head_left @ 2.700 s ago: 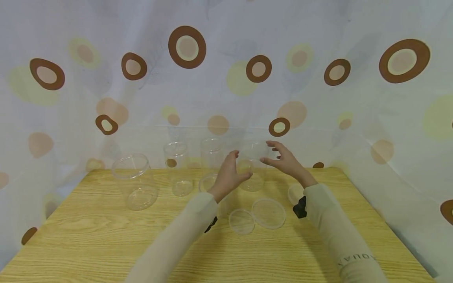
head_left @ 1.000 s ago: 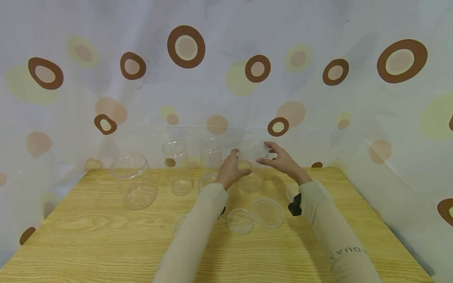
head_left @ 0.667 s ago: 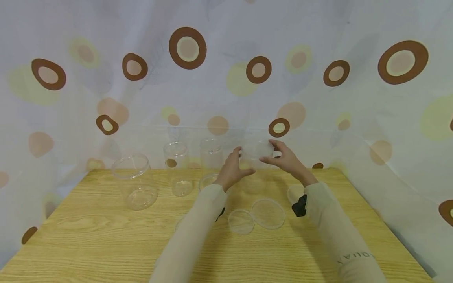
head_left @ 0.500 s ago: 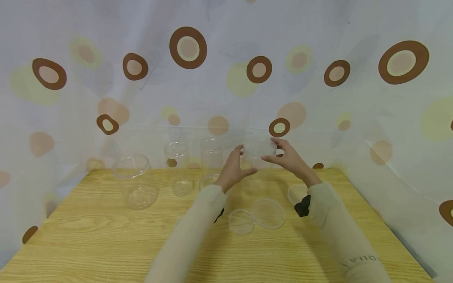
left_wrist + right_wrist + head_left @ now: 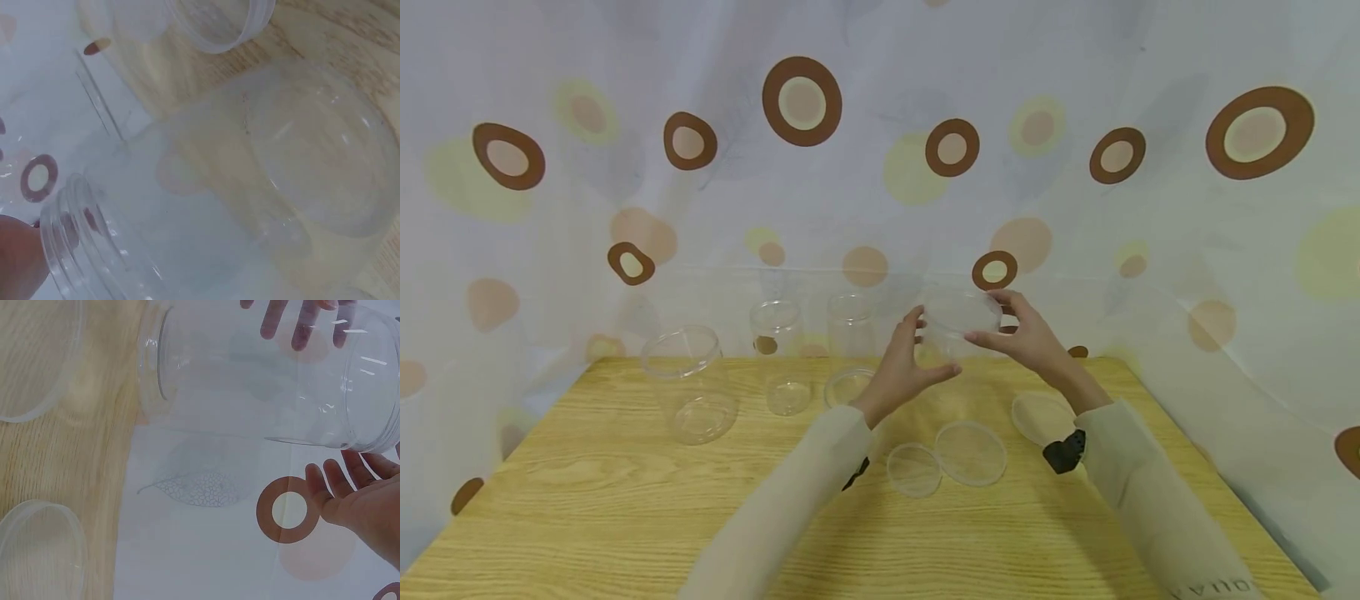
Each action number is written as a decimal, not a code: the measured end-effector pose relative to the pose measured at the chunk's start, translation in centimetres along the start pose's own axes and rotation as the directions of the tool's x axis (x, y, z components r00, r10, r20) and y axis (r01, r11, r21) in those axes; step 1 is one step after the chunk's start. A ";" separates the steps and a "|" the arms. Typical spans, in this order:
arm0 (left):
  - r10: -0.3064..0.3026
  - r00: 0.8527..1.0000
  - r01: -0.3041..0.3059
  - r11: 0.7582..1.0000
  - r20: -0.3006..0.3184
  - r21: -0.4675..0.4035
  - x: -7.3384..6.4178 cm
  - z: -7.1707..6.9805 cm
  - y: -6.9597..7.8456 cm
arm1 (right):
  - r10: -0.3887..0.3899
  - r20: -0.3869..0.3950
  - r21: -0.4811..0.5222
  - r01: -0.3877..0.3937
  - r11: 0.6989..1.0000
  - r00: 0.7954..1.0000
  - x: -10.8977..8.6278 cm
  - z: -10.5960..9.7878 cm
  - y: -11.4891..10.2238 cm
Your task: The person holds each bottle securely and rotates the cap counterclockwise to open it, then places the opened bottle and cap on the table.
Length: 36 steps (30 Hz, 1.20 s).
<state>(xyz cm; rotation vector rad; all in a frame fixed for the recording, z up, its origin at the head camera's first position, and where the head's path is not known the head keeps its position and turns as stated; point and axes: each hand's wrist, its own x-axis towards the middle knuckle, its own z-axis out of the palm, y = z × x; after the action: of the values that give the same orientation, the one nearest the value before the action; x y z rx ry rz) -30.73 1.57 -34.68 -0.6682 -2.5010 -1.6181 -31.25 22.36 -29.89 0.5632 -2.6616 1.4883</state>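
A large clear jar (image 5: 958, 350) with a screw-thread mouth is held upright between both hands in the head view. My left hand (image 5: 904, 367) curves round its left side, thumb toward the front. On the right, my right hand (image 5: 1026, 337) grips near the mouth with thumb and fingers. In the left wrist view the clear jar (image 5: 187, 206) fills the frame, with a fingertip at its threads. Through the wall of the jar (image 5: 262, 375) in the right wrist view, left fingers (image 5: 300, 328) show. The right hand (image 5: 359, 494) reaches the rim there. Whether the base touches the table is unclear.
Clear round lids lie on the wooden table (image 5: 587, 500): a small one (image 5: 913, 471), a larger one (image 5: 972, 454) and another (image 5: 1037, 417) by the right wrist. A wide jar (image 5: 691, 383), two tall jars (image 5: 778, 358) (image 5: 852, 333) and a low rim (image 5: 842, 379) stand left. A patterned curtain hangs behind.
Both hands and the jar between them have shifted a little to the right. The right forearm has swung outward, showing more of the lid beside it. The other jars and lids stay put.
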 end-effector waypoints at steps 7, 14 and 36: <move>0.002 0.999 -0.001 0.999 0.034 -0.045 -1.3 0.5 0.3 | 0.027 0.000 0.007 -0.027 1.000 1.000 -1.6 0.2 -0.9; 0.035 0.998 -0.032 0.998 0.053 -0.058 -2.3 0.8 0.3 | 0.015 0.014 -0.021 -0.014 1.000 1.000 -2.7 0.4 -1.5; 0.046 0.996 -0.034 0.989 0.076 -0.142 -5.2 1.3 0.2 | 0.016 0.110 -0.009 -0.016 1.000 0.994 -4.9 0.9 -1.3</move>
<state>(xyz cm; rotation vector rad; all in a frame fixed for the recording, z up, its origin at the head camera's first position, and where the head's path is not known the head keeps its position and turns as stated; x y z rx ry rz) -25.78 1.15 -36.68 -0.8081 -2.4260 -1.8003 -26.14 22.48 -30.35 0.6436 -2.7590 1.4927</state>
